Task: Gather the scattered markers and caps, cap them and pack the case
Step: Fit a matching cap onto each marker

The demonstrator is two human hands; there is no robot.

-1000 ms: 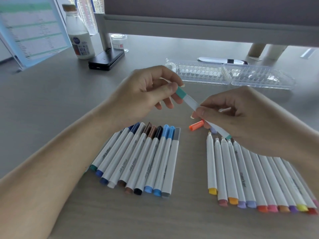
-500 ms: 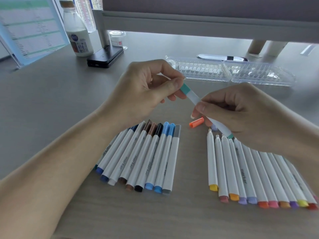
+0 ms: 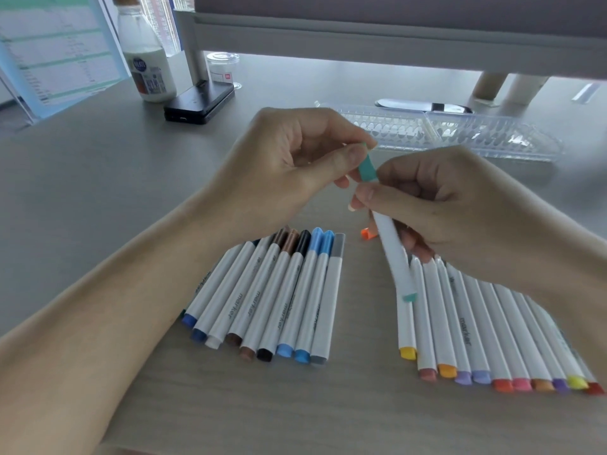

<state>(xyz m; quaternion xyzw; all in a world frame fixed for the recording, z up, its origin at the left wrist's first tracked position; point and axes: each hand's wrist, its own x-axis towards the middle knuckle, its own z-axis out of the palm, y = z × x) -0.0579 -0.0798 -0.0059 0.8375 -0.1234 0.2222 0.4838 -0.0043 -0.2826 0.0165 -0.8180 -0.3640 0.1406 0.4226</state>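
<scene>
My right hand (image 3: 460, 205) grips a white teal-ended marker (image 3: 394, 254) that points down and away from me. Its teal cap (image 3: 367, 168) is pinched between thumb and finger of my left hand (image 3: 295, 159), right at the marker's upper end. Whether the cap is fully seated is hidden by my fingers. Below my left hand lie several capped markers (image 3: 272, 297) in a row: blues, browns, black, grey. Several uncapped markers (image 3: 486, 326) with warm and purple ends lie at the right. A loose orange cap (image 3: 367, 233) sits between the rows. The clear case (image 3: 437, 131) lies open behind my hands.
At the back left stand a milk bottle (image 3: 149, 64), a black box (image 3: 200, 101), a small clear jar (image 3: 223, 68) and a tilted paper sheet (image 3: 52, 50). A monitor riser spans the back, with a flat silver-black object (image 3: 423, 106) beneath it.
My right hand has swung the marker from a slant towards upright, and my hands have come closer together. The teal cap now sits hard against my right fingers.
</scene>
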